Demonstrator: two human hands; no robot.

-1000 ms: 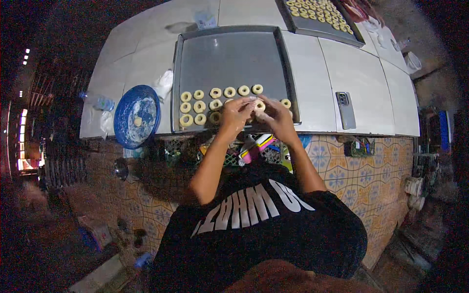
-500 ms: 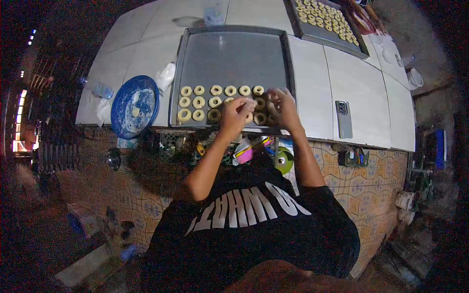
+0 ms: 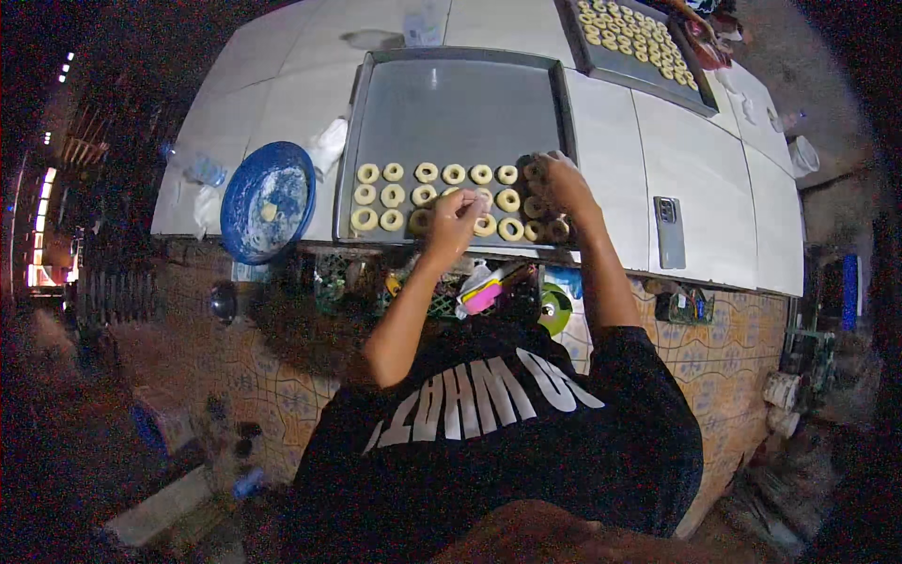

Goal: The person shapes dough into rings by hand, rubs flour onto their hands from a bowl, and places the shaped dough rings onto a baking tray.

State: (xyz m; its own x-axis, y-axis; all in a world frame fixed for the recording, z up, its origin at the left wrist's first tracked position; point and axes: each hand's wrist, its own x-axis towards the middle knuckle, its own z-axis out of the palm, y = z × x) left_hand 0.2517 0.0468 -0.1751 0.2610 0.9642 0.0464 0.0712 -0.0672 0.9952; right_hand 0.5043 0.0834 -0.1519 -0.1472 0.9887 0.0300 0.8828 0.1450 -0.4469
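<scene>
Rows of pale dough rings (image 3: 394,172) lie across the near half of a large grey baking tray (image 3: 442,113). Over the front rows, my left hand (image 3: 456,221) is closed in a pinch; whatever it may hold is hidden. At the tray's right side, my right hand (image 3: 564,183) reaches down with curled fingers at a shaded dough ring (image 3: 534,172) in the last column. More rings lie in shadow below that hand. Left of the tray sits a blue basin (image 3: 246,240) with white flour and a small lump of dough in it.
White tiles cover the table (image 3: 611,169). A second tray (image 3: 691,94) of dough rings stands at the far right, beside another person's arm. A phone (image 3: 670,232) lies to the right. White plastic (image 3: 329,146) rests between basin and tray. A green round item (image 3: 555,308) is below the table edge.
My right hand has moved slightly right and forward along the tray's right side. My left hand remains pinched over the front rows. The whole view has shifted a little.
</scene>
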